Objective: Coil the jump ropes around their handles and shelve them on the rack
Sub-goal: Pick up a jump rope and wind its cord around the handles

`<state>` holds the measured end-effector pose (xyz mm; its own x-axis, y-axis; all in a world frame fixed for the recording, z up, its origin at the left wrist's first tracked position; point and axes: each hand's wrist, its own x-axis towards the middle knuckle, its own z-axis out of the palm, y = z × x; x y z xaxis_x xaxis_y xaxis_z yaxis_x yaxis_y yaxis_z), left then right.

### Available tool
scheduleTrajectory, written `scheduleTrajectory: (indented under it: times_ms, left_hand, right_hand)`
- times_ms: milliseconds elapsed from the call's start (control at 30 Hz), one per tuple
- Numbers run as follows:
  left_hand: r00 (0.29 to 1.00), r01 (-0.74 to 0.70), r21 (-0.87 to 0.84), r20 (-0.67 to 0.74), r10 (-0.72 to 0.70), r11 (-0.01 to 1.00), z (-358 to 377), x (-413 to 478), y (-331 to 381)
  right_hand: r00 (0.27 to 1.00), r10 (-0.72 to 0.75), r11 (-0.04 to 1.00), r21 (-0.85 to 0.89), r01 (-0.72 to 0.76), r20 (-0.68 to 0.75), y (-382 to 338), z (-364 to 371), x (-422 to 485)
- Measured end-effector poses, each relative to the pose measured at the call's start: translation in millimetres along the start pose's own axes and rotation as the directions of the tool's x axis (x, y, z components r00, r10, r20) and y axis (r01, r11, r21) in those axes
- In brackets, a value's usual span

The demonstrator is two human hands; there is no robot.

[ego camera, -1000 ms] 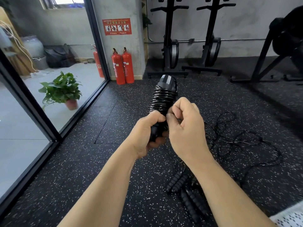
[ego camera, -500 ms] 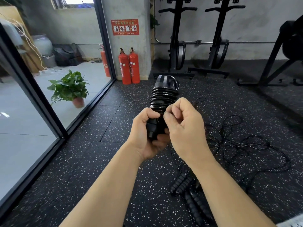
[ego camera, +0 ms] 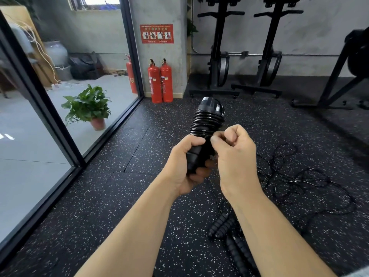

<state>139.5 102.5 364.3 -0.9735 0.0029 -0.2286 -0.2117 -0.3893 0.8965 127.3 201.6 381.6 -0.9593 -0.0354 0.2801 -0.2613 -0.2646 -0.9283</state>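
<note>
A black jump rope bundle, its cord coiled tightly round the paired handles, stands upright in front of me. My left hand grips the lower end of the handles. My right hand is curled beside the coil, fingertips pinching the thin cord end against it. On the floor below lie more black ribbed handles, and their loose cords sprawl tangled to the right. No rack for the ropes is in view.
Speckled rubber floor all around. A glass wall with a black frame runs along the left; a potted plant stands behind it. Two red fire extinguishers stand by the pillar. Exercise machines line the back wall.
The bundle has stayed in my left hand. My right hand has shifted slightly right and up along the coil, still working the cord end. My head has tilted a little.
</note>
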Motion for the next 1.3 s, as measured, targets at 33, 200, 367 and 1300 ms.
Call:
scheduleTrajectory:
  times_ms: [33, 200, 367, 1300]
  left_hand:
    - [1.0, 0.008, 0.016, 0.01, -0.008, 1.0, -1.3, 0.0, 0.5]
    - [0.999, 0.053, 0.079, -0.002, -0.053, 0.995, -13.5, 2.3, -0.5]
    - [0.997, 0.075, 0.089, 0.017, -0.077, 0.993, -18.1, 0.2, -2.6]
    - [0.981, 0.178, -0.06, -0.072, -0.182, 0.982, -12.3, 10.7, -10.0]
  right_hand:
    - [0.999, -0.035, 0.999, -0.017, 0.035, 0.003, -1.6, -1.5, 1.4]
    - [0.963, -0.11, 0.963, -0.212, 0.165, 0.246, -10.0, -12.1, 12.1]
    - [0.927, -0.122, 0.914, -0.325, 0.244, 0.354, -10.0, -14.8, 16.6]
    - [0.927, 0.331, 0.917, -0.171, -0.36, -0.178, 15.8, -41.5, 32.1]
